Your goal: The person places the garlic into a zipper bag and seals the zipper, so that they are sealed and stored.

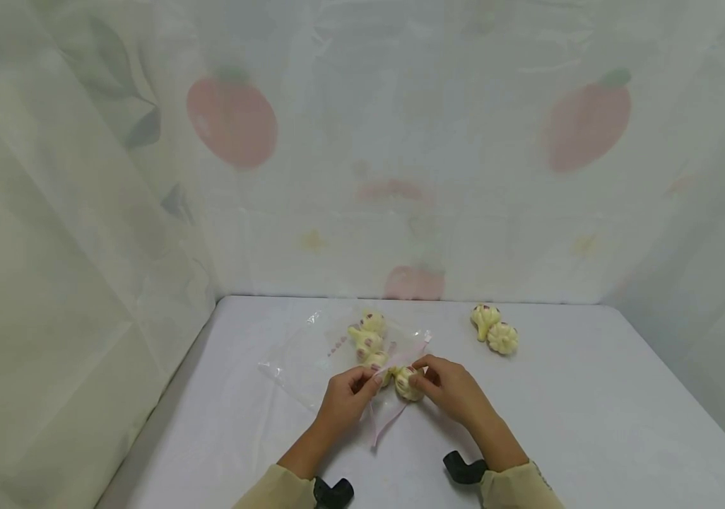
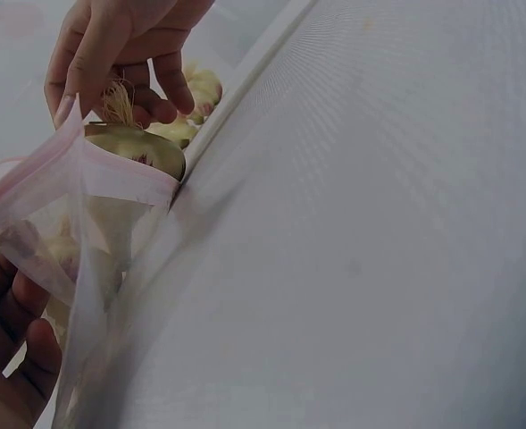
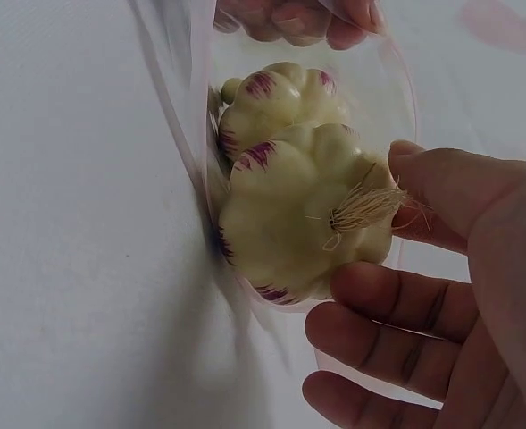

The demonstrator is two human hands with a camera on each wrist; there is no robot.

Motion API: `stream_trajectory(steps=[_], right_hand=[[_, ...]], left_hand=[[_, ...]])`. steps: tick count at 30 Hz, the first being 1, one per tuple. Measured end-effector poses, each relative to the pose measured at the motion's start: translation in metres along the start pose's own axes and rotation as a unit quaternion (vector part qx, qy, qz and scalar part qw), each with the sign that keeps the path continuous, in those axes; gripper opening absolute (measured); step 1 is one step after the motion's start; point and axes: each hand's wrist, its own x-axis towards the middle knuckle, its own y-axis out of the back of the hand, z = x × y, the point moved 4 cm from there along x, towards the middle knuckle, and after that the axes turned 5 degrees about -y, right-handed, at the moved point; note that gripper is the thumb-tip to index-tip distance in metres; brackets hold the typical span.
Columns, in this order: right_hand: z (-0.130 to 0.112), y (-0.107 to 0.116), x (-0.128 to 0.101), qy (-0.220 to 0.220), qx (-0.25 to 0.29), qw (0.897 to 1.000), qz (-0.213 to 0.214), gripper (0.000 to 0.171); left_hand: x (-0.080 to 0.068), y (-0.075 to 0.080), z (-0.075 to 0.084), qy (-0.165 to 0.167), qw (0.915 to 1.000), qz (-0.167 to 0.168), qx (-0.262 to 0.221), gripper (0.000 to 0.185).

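Note:
A clear bag with a pink edge (image 1: 299, 357) lies on the table, several pale garlic bulbs inside it (image 1: 369, 343). At its mouth sits another garlic bulb (image 3: 289, 214), purple-streaked, with a tuft of dry roots. My right hand (image 1: 454, 390) holds this bulb, thumb and fingers at its side; the other fingers (image 3: 379, 349) are spread beneath. With thumb and fingers my left hand (image 1: 345, 401) pinches the bag's pink edge. In the left wrist view the bulb (image 2: 137, 147) is partly inside the opening, the right hand (image 2: 124, 54) above it.
Two more garlic bulbs (image 1: 502, 339) lie together at the back right of the white table (image 1: 591, 396). A patterned curtain (image 1: 464, 141) hangs behind the table and at both sides. Black wrist mounts (image 1: 464, 468) sit at both sleeves.

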Motion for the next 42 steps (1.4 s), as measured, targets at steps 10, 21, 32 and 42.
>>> stream_trajectory(steps=[10,21,32,42], right_hand=[[-0.001,0.001,0.0,0.003,0.01,1.0,-0.004,0.015],[0.0,0.002,-0.001,0.02,0.015,0.999,-0.029,0.021],[0.0,-0.001,0.0,0.008,0.036,0.999,-0.031,0.027],[0.003,-0.008,0.001,-0.005,0.041,0.999,-0.03,0.01]], left_hand=[[0.0,0.001,0.001,-0.009,1.0,-0.003,0.0,0.014],[0.0,0.0,0.002,-0.01,0.9999,0.003,0.004,0.013],[0.0,0.001,0.002,-0.004,1.0,0.004,-0.002,0.013],[0.0,0.0,0.0,0.002,1.0,-0.002,0.0,0.014]])
